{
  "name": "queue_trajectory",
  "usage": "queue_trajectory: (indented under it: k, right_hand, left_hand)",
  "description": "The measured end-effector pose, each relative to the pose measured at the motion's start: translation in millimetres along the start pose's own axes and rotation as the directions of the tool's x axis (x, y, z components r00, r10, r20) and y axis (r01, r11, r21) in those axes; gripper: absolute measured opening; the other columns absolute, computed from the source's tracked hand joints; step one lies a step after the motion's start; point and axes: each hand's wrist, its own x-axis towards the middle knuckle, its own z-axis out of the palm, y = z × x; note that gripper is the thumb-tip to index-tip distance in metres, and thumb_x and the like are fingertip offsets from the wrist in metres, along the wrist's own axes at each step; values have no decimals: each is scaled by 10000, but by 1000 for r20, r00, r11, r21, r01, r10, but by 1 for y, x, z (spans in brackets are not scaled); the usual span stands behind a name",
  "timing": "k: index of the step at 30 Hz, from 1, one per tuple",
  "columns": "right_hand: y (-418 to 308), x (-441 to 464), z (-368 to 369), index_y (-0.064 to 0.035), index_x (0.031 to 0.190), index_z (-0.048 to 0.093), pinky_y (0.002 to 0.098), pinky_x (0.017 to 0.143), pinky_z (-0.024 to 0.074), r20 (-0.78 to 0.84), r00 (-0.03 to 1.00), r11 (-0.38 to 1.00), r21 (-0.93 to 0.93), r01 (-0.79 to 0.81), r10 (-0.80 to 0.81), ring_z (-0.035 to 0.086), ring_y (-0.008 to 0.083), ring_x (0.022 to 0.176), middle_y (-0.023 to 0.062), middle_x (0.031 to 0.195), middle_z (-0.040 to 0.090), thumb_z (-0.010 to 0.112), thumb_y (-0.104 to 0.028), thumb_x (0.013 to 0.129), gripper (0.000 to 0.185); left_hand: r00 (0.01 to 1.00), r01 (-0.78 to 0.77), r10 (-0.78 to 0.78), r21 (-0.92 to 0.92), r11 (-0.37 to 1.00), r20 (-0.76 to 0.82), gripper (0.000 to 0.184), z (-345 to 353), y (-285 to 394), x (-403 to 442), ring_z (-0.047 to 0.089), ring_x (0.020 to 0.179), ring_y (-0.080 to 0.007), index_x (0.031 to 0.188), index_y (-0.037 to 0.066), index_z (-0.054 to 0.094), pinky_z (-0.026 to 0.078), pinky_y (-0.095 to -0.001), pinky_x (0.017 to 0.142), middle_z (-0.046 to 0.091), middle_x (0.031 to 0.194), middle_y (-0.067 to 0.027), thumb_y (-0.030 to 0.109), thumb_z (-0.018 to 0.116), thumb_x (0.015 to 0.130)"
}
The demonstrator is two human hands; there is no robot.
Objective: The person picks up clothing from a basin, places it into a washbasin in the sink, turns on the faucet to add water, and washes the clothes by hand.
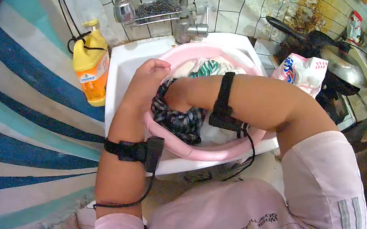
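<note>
A dark checked garment (177, 122) lies bunched in the left part of a pink basin (191, 152). My right hand (180, 95) reaches down into its folds; the fingers are mostly hidden in the cloth, and the hand looks closed on it. At the basin's left rim, my left hand (148, 78) has curled fingers, with the garment's upper edge against its palm side. Its grip is partly hidden. Behind both hands, a white cloth with a green print (207, 67) rests in the basin.
The basin sits in a white sink (124, 62) under a metal faucet (124, 8). A wire rack holds a scouring pad (158, 8). To the left stands a yellow pump bottle (91, 66). On the right are a white plastic bag (301, 72) and a lidded pan (344, 67).
</note>
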Motion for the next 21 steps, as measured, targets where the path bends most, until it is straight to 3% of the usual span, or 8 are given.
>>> queue_trajectory:
  k: [1, 3, 9, 11, 15, 17, 19, 21]
  right_hand:
    - [8, 9, 3, -37, 979, 650, 444, 827, 478, -73, 995, 996, 48, 77, -73, 595, 305, 999, 131, 1075, 629, 604, -160, 735, 277]
    - [26, 33, 25, -30, 855, 682, 408, 804, 490, -2, 1000, 997, -75, 13, -13, 615, 311, 913, 147, 964, 653, 562, -177, 746, 219]
    - [61, 33, 35, -46, 925, 667, 422, 815, 473, -127, 961, 902, 393, -179, 246, 603, 298, 964, 143, 1036, 637, 558, -252, 760, 285]
    - [66, 29, 36, -51, 948, 661, 427, 819, 468, -163, 931, 830, 520, -200, 327, 600, 294, 980, 142, 1060, 632, 557, -277, 765, 309]
    - [59, 2, 24, -59, 983, 654, 434, 825, 459, -223, 881, 740, 646, -187, 418, 594, 287, 1005, 140, 1096, 624, 554, -314, 772, 346]
    - [43, -38, 3, -19, 960, 633, 376, 824, 454, -372, 756, 644, 761, -84, 538, 608, 305, 924, 181, 1010, 635, 613, -282, 742, 342]
    - [48, -74, 0, -24, 1113, 572, 389, 866, 444, -347, 773, 680, 719, -143, 530, 599, 312, 963, 191, 1044, 622, 627, -383, 753, 511]
    - [56, -97, 13, -45, 1253, 467, 391, 896, 437, -414, 642, 725, 597, -344, 645, 581, 341, 1002, 215, 1082, 598, 662, -455, 712, 706]
  left_hand:
    - [1000, -16, 16, 22, 1000, -16, 204, 0, -1, 0, 558, 908, -169, 995, 18, 556, 454, -271, 816, 594, 961, -88, 153, 573, 843]
    - [998, -45, 44, -2, 999, -37, 219, 3, 0, -1, 546, 889, -153, 998, 27, 565, 447, -256, 778, 590, 953, -84, 164, 588, 829]
    - [994, -61, 66, 60, 996, -89, 215, 11, 16, -12, 534, 870, -148, 996, 8, 566, 419, -262, 802, 580, 937, -71, 94, 593, 801]
    - [989, -130, 139, 142, 981, -56, 301, 9, 11, -10, 540, 856, -170, 1045, 36, 552, 424, -271, 751, 590, 938, -82, 223, 605, 816]
    - [989, -132, 140, 125, 983, -56, 325, 8, -2, -4, 545, 895, -180, 1061, 31, 542, 423, -275, 784, 588, 976, -91, 224, 612, 809]
    - [997, -71, 73, 67, 995, -38, 345, 7, -11, 3, 549, 912, -188, 1069, 21, 537, 424, -291, 810, 589, 994, -103, 215, 625, 798]
    - [997, -75, 73, 84, 994, 20, 377, 10, -1, -3, 551, 914, -191, 1089, 19, 538, 422, -293, 822, 589, 1003, -104, 219, 641, 787]
    - [994, -83, 74, 108, 991, 83, 409, 15, 12, -13, 553, 917, -195, 1110, 18, 538, 421, -296, 833, 589, 1013, -106, 223, 657, 776]
